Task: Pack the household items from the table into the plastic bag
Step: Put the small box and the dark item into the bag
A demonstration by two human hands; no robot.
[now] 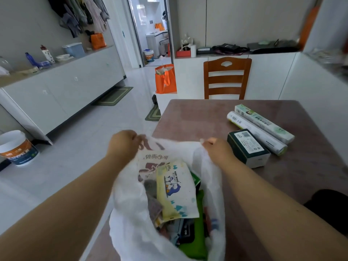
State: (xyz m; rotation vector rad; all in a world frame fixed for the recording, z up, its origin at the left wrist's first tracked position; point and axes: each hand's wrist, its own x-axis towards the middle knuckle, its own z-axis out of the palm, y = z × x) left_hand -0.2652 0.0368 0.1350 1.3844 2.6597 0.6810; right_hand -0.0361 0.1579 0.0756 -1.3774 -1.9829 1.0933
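Both hands hold the white plastic bag (130, 210) open at the near-left corner of the tabletop (197, 117): left hand (123, 146) pinches the far-left rim, right hand (216, 149) pinches the right rim. Inside: baby wipes pack (176, 189), green pack (195, 240), misc. items. On the tabletop, right of the bag: dark green box (248, 147), white roll (256, 133) & long carton (263, 123), side by side.
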